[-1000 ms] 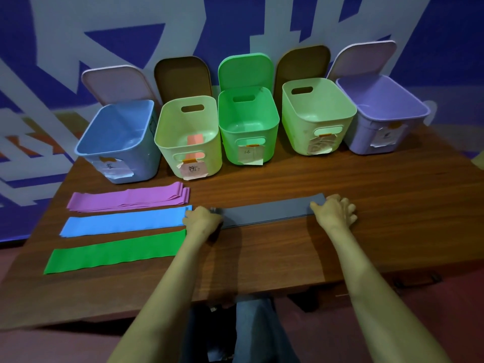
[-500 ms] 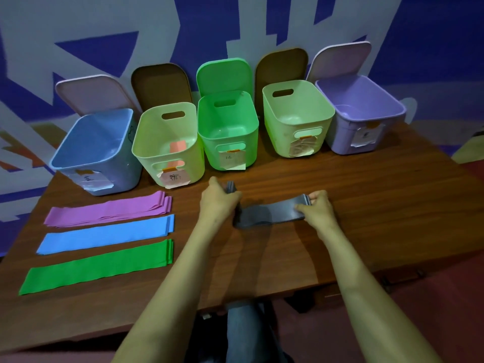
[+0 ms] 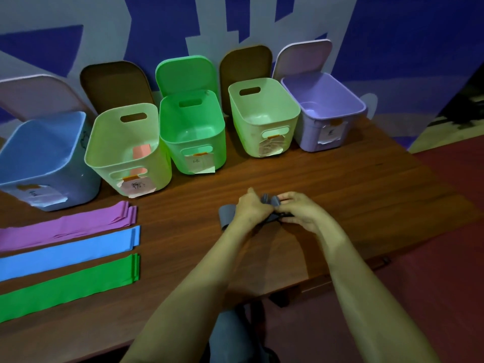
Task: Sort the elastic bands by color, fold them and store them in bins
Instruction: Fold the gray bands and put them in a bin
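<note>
Left hand [image 3: 252,209] and right hand [image 3: 305,213] grip the bunched grey band [image 3: 226,215] — well in from each table [image 3: 353,192] edge.

Staged indoor sorting station: wooden table [image 3: 340,192] against a blue-and-white painted wall [image 3: 392,35], five open bins [image 3: 174,150] in a row bearing taped paper labels [image 3: 199,163], red floor [image 3: 445,258].

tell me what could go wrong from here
The grey band is bunched between the left hand and right hand, with a loop sticking out loose; it may spring open on release. No bin is grey, and the two pale green bins look alike, so it could land in the wrong one.
</note>
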`<state>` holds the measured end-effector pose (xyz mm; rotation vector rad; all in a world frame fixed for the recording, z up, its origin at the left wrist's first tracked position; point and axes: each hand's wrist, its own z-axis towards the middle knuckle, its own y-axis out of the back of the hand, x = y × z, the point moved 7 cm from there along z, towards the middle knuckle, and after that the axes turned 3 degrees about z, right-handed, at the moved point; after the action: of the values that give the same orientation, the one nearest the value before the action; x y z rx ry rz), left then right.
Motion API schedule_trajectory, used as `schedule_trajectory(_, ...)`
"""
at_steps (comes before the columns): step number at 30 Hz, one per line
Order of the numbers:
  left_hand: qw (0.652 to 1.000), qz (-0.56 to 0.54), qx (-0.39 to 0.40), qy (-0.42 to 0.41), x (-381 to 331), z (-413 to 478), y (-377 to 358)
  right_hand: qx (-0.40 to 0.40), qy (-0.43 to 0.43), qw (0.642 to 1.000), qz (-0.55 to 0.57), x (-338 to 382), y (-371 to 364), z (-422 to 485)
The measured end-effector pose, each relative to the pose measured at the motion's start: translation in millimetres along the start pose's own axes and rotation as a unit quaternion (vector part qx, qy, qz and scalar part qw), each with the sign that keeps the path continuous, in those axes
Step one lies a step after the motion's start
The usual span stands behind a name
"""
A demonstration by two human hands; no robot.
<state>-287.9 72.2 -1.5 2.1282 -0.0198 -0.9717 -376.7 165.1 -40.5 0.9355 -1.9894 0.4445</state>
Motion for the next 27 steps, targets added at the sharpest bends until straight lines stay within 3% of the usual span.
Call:
schedule_trajectory(4, 0.997, 0.020, 0.077, -0.015, -7.0, -10.1, 2.4, -0.018, -0.007, 1.000, -0.013, 1.0, 7.2, 0.6)
schedule_trajectory(7, 0.993, 0.061, 0.093, -0.045, -3.4, -12.4, 6.2, -0.083, 0.048, 0.977, -0.189, 12.6, 5.2, 5.8)
schedule_trajectory(8, 0.992, 0.085, 0.075, -0.057, 1.4, -12.6, 10.3, -0.099, 0.068, 0.960, -0.251, 17.0, 2.6, 5.8)
schedule_trajectory(10, 0.988, 0.135, -0.043, -0.055, 18.5, -11.2, 27.3, -0.113, 0.085, 0.938, -0.317, 18.6, -2.7, 5.3)
schedule_trajectory(12, 0.974, 0.147, -0.174, -0.007, 46.6, -17.1, 44.9, -0.125, 0.096, 0.927, -0.341, 17.5, -7.5, 2.7)
schedule_trajectory(13, 0.969, 0.145, -0.196, 0.034, 61.9, -20.1, 47.6, -0.136, 0.104, 0.919, -0.355, 17.6, -9.8, 0.7)
schedule_trajectory(16, 0.971, 0.110, -0.157, 0.145, 95.1, -21.4, 37.8, -0.174, 0.116, 0.883, -0.420, 16.9, -15.5, -7.0)
schedule_trajectory(20, 0.973, 0.020, -0.146, 0.175, 103.9, -16.3, 29.5, -0.207, 0.141, 0.843, -0.476, 14.0, -20.0, -19.3)
schedule_trajectory(23, 0.981, -0.048, -0.143, 0.123, 93.2, -16.1, 31.0, -0.224, 0.181, 0.818, -0.499, 14.6, -22.9, -29.2)
schedule_trajectory(25, 0.982, -0.118, -0.138, 0.045, 76.0, -24.1, 34.8, -0.225, 0.232, 0.815, -0.482, 22.5, -27.4, -39.9)
schedule_trajectory(27, 0.981, -0.117, -0.145, -0.055, 50.8, -41.6, 44.7, -0.216, 0.310, 0.816, -0.438, 36.5, -33.1, -58.1)
